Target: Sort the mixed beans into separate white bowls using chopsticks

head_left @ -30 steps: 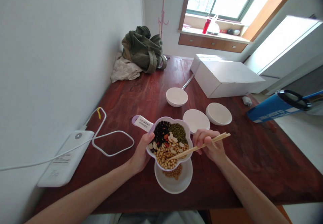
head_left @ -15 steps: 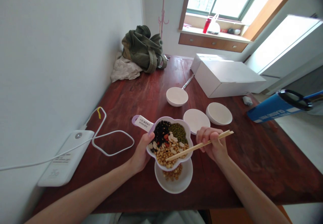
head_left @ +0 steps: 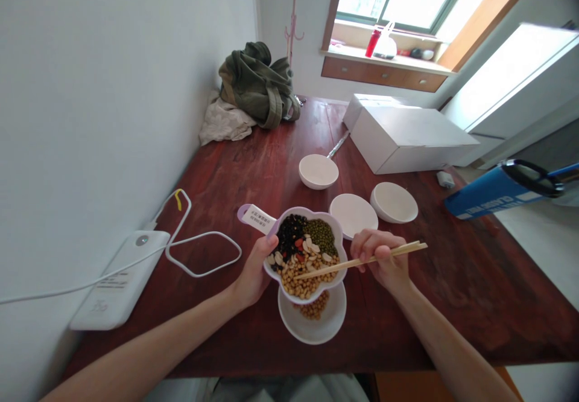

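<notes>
My left hand [head_left: 256, 272] grips the left rim of a flower-shaped bowl [head_left: 341, 242] with a lilac, labelled handle. Inside lie black beans [head_left: 289, 236], green mung beans [head_left: 322, 236], soybeans [head_left: 294, 286], peanut halves and a few red pieces. Closed around a pair of wooden chopsticks [head_left: 350, 264], my right hand [head_left: 382, 258] rests their tips among the soybeans. The flower-shaped bowl is held over a white round bowl [head_left: 333, 323], which has soybeans in it and is partly hidden.
Beyond my hands stand three white bowls: one at the back [head_left: 318, 171], one in the middle [head_left: 353, 215] and one at right [head_left: 394, 203]. A white box [head_left: 416, 139], a blue bottle [head_left: 493, 191], a green bag [head_left: 257, 85] and a cabled power bank [head_left: 120, 281] surround them.
The chopsticks have tilted flatter, their rear ends now lower and slightly farther right, with the tips still in the soybeans. My left hand keeps its hold on the flower-shaped bowl.
</notes>
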`<state>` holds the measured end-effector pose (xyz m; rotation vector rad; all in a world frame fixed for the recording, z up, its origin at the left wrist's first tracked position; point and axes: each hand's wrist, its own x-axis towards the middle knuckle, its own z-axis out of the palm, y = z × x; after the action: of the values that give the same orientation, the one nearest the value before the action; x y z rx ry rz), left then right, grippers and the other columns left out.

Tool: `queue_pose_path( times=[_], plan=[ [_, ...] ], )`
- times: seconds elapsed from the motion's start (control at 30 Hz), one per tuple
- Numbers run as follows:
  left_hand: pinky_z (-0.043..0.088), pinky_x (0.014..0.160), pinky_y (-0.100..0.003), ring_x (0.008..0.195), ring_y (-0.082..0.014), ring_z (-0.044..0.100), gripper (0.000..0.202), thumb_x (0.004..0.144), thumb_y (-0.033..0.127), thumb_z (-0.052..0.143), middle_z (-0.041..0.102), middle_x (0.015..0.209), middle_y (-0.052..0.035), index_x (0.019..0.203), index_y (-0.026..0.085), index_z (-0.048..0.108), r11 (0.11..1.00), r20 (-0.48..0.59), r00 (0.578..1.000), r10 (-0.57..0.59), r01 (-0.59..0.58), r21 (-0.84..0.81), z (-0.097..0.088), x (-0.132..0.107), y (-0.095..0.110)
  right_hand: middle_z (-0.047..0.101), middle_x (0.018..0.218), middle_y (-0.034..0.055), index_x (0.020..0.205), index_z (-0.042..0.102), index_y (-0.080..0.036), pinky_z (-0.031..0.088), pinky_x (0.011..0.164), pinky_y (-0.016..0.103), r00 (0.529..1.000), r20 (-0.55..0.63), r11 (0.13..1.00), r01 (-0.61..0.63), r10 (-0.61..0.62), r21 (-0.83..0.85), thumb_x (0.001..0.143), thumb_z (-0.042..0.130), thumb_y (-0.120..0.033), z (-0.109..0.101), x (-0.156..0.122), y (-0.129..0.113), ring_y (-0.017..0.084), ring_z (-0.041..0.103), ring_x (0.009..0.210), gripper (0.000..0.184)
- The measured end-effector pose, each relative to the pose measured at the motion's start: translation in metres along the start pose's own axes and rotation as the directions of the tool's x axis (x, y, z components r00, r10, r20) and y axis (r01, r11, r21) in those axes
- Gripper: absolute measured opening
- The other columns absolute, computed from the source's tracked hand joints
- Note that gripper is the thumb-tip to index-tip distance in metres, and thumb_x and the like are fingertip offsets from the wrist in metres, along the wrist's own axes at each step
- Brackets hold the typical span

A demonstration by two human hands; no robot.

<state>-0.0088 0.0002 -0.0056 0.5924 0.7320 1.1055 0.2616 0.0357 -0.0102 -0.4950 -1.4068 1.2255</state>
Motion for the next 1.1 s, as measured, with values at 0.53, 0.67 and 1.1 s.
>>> queue_pose_path(
  times=[0.53,0.67,1.1],
  plan=[
    [0.054,0.122,-0.055,0.13,-0.0436,0.076,0.069,0.083,0.072,0.085,0.087,0.117,-0.0145,0.122,0.015,0.086,1.0,-0.038,0.999,-0.013,0.013,0.012,0.0004,0.0,-0.0002,0.073,0.07,0.0061,0.076,0.082,-0.018,0.044,0.036,0.02,0.997,0.023,0.992,-0.082,0.08,0.097,0.102,0.076,-0.056,0.0043,0.0,0.0035,0.012,0.062,0.049,0.046],
    [0.054,0.122,-0.055,0.13,-0.0437,0.075,0.066,0.084,0.071,0.085,0.087,0.118,-0.0144,0.118,0.014,0.087,1.0,-0.032,0.999,-0.021,0.021,0.0,0.001,-0.0012,0.0006,0.072,0.07,0.0058,0.076,0.08,-0.018,0.042,0.036,0.021,0.994,0.017,0.988,-0.105,0.104,0.117,0.103,0.074,-0.058,0.0053,0.0015,0.0015,0.011,0.059,0.047,0.048],
    [0.056,0.119,-0.054,0.129,-0.0435,0.076,0.067,0.087,0.069,0.083,0.088,0.115,-0.0144,0.126,0.015,0.085,1.0,-0.011,1.0,0.002,-0.002,-0.003,0.0023,-0.0006,0.0006,0.066,0.065,0.0036,0.074,0.079,-0.019,0.038,0.033,0.02,0.994,-0.093,0.992,-0.04,0.051,0.119,0.104,0.073,-0.056,0.0072,0.0052,-0.0011,0.012,0.057,0.049,0.048]
  ],
)
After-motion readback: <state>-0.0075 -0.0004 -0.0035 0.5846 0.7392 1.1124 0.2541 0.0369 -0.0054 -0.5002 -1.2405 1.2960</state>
